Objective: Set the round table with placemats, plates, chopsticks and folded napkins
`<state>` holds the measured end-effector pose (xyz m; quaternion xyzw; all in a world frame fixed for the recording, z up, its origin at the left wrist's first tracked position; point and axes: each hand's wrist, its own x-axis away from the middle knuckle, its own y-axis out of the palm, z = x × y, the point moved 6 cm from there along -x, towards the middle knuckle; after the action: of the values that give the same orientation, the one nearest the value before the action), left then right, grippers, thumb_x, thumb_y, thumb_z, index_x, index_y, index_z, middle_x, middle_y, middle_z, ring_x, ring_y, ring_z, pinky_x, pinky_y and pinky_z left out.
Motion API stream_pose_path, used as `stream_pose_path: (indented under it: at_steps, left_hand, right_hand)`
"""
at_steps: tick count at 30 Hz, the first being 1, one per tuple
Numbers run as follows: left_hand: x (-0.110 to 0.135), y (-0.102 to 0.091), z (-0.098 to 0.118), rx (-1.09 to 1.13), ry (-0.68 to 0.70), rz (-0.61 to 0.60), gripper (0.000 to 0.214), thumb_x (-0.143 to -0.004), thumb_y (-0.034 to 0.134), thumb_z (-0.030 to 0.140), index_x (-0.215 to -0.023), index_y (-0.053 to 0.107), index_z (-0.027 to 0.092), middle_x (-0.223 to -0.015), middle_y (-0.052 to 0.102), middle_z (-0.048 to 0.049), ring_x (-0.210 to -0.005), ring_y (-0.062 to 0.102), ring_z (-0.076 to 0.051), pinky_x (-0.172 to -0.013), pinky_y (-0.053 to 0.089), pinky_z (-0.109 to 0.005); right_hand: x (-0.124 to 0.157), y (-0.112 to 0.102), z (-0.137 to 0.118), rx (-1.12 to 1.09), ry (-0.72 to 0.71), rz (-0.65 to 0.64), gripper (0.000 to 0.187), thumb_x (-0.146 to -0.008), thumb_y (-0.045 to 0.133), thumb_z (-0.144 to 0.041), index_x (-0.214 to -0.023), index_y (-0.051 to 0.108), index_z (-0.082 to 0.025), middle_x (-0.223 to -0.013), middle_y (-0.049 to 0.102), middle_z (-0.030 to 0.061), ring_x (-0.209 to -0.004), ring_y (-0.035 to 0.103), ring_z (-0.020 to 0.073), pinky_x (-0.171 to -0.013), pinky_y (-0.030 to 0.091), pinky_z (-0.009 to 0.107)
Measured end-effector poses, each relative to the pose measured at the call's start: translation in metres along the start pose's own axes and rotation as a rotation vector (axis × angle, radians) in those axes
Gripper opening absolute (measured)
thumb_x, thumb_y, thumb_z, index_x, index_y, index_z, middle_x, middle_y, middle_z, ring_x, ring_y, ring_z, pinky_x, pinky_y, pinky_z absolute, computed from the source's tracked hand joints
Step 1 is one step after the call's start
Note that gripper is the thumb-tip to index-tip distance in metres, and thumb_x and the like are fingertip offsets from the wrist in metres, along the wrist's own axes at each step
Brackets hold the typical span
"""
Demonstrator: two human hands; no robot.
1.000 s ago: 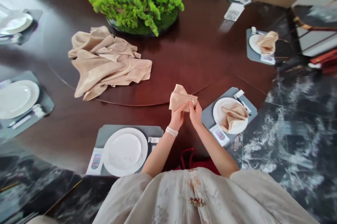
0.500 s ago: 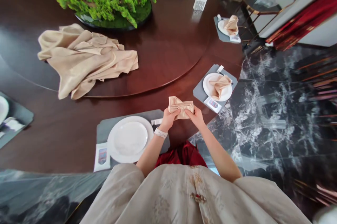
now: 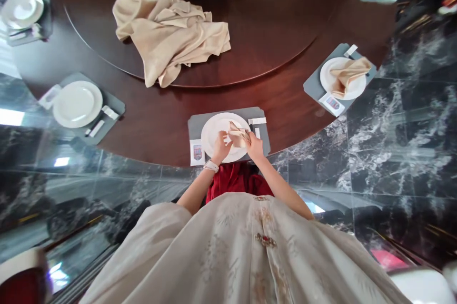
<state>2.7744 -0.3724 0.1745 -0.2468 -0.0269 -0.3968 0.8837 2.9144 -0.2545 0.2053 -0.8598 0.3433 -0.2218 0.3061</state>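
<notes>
The right hand [image 3: 255, 146] narrowly pinches the folded napkin [image 3: 238, 134], now lowered over the white plate [image 3: 212, 135], the left hand [image 3: 220, 148] open beside it.

The folded beige napkin [image 3: 238, 134] has moved from beside the white plate [image 3: 214, 135] to over it.

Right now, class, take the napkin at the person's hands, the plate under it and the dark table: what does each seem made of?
The napkin looks like soft woven fabric, faintly sheened, given its limp folds. The plate seems glazed white ceramic, glossy at the rim. The table looks like polished dark wood, reflecting light; it could be veneer.
</notes>
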Motion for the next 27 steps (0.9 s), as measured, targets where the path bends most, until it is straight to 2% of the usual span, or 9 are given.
stream_pose_path:
  at_steps: [3,5,8,12,16,19,22,25,27]
  left_hand:
    - [-0.015,-0.026,-0.006,-0.067,0.269,-0.188,0.077,-0.072,0.072,0.018,-0.142,0.041,0.022,-0.15,0.04,-0.0175,-0.134,0.05,-0.028,-0.091,0.059,-0.038]
    - [-0.025,-0.034,-0.011,-0.1,0.331,-0.324,0.083,-0.069,0.075,0.018,-0.144,0.04,0.022,-0.152,0.032,-0.0186,-0.134,0.048,-0.03,-0.088,0.061,-0.038]
    - [-0.04,-0.042,-0.017,-0.1,0.345,-0.436,0.082,-0.063,0.082,0.021,-0.136,0.045,0.016,-0.146,0.032,-0.0213,-0.128,0.052,-0.031,-0.08,0.063,-0.037]
    - [-0.056,-0.043,-0.013,-0.047,0.409,-0.63,0.064,-0.069,0.083,0.031,-0.125,0.054,0.016,-0.134,0.049,-0.0167,-0.118,0.06,-0.026,-0.089,0.061,-0.039]
    - [-0.069,-0.04,0.0,-0.128,0.432,-0.779,0.036,-0.09,0.063,0.039,-0.12,0.064,0.019,-0.12,0.067,-0.0111,-0.113,0.065,-0.023,-0.105,0.05,-0.042]
    - [-0.078,-0.035,0.008,-0.208,0.343,-0.898,0.039,-0.097,0.048,0.045,-0.117,0.069,0.019,-0.122,0.07,-0.0096,-0.116,0.065,-0.024,-0.109,0.046,-0.04]
    - [-0.086,-0.031,0.011,-0.327,0.253,-0.978,0.049,-0.099,0.041,0.052,-0.112,0.073,0.017,-0.12,0.072,-0.0094,-0.116,0.064,-0.027,-0.109,0.045,-0.039]
    - [-0.09,-0.028,0.018,-0.369,0.264,-1.038,0.05,-0.1,0.038,0.05,-0.108,0.073,0.015,-0.118,0.073,-0.0107,-0.114,0.065,-0.026,-0.107,0.046,-0.038]
    - [-0.091,-0.026,0.02,-0.385,0.266,-1.064,0.05,-0.101,0.037,0.049,-0.106,0.074,0.014,-0.113,0.074,-0.0114,-0.109,0.067,-0.025,-0.103,0.048,-0.037]
  right_hand:
    - [-0.013,0.05,-0.026,0.193,0.066,-0.104,0.031,-0.099,0.044,-0.03,-0.122,0.058,-0.016,-0.104,0.073,0.0121,-0.09,0.069,0.0227,-0.077,0.048,0.028]
    - [-0.019,0.072,-0.04,0.264,0.146,-0.112,0.033,-0.098,0.046,-0.03,-0.126,0.056,-0.016,-0.11,0.073,0.0128,-0.092,0.069,0.0242,-0.08,0.049,0.03]
    - [-0.022,0.089,-0.053,0.258,0.26,-0.039,0.037,-0.095,0.054,-0.038,-0.126,0.055,-0.017,-0.111,0.072,0.0135,-0.093,0.07,0.0264,-0.081,0.049,0.033]
    - [-0.019,0.089,-0.051,0.065,0.393,0.096,0.048,-0.089,0.059,-0.06,-0.112,0.061,-0.017,-0.102,0.073,0.0121,-0.092,0.069,0.0257,-0.079,0.049,0.031]
    - [-0.013,0.081,-0.039,-0.244,0.448,0.192,0.059,-0.099,0.032,-0.065,-0.09,0.067,-0.018,-0.082,0.072,0.0068,-0.081,0.068,0.0196,-0.076,0.047,0.027]
    - [-0.011,0.078,-0.032,-0.386,0.496,0.241,0.07,-0.101,0.022,-0.064,-0.076,0.067,-0.017,-0.067,0.067,0.0057,-0.075,0.065,0.0184,-0.077,0.046,0.026]
    - [-0.009,0.08,-0.025,-0.488,0.524,0.271,0.073,-0.101,0.024,-0.065,-0.065,0.065,-0.016,-0.057,0.061,0.0049,-0.07,0.064,0.0176,-0.077,0.046,0.026]
    - [-0.006,0.084,-0.016,-0.619,0.513,0.34,0.071,-0.101,0.027,-0.065,-0.072,0.067,-0.014,-0.058,0.061,0.0032,-0.064,0.062,0.0156,-0.071,0.046,0.025]
    - [0.004,0.085,-0.003,-0.691,0.553,0.468,0.064,-0.101,0.031,-0.063,-0.082,0.068,-0.014,-0.065,0.064,0.0027,-0.06,0.061,0.0138,-0.069,0.047,0.025]
